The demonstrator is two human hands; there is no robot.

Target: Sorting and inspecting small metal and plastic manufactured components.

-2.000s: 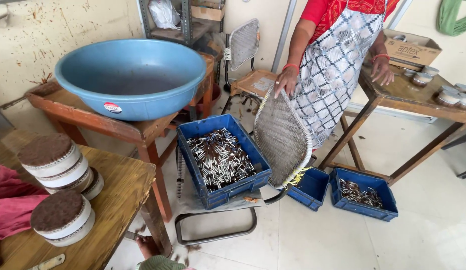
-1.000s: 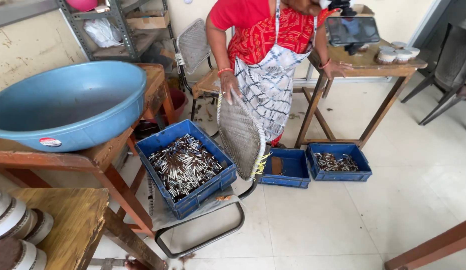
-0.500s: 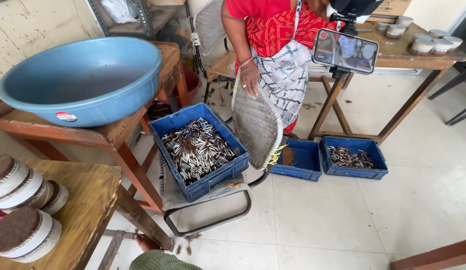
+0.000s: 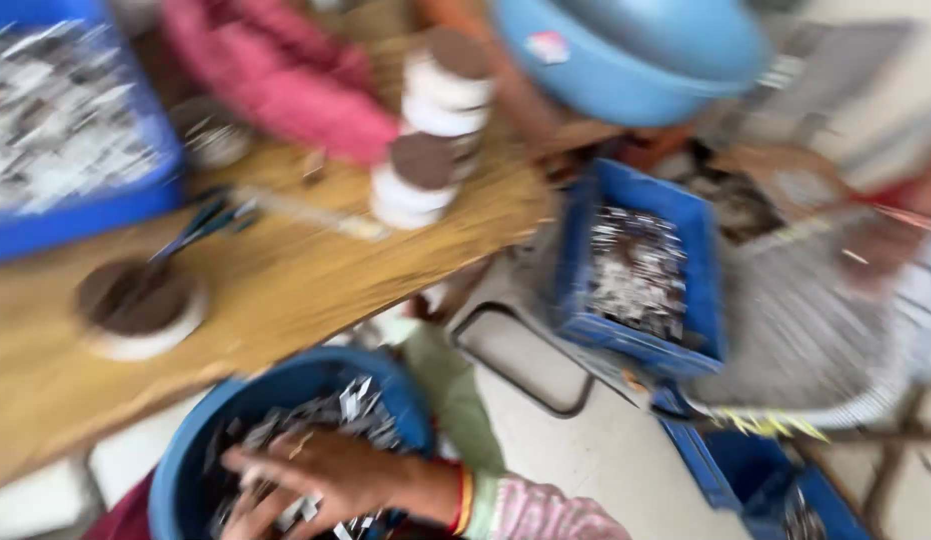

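Observation:
The whole view is motion-blurred. My right hand (image 4: 325, 480) reaches in from the lower right, with bangles at the wrist and a pink patterned sleeve. Its fingers lie spread on a heap of small metal pieces (image 4: 357, 405) inside a round blue tub (image 4: 285, 382) at the bottom of the frame. My left hand is out of sight.
A wooden table (image 4: 285, 290) above the tub bears round white containers with brown tops (image 4: 420, 180), a pink cloth (image 4: 295, 85), a blue-handled tool (image 4: 200, 225) and a blue crate (image 4: 75, 215) of metal pieces. To the right are a large blue basin (image 4: 635, 60), a floor crate (image 4: 707, 260), a woven tray (image 4: 805, 330) and another person (image 4: 905, 235).
The view has swung down and to the left, from the standing person and floor crates to the tabletop and the tub below. My right hand has come into view inside the tub.

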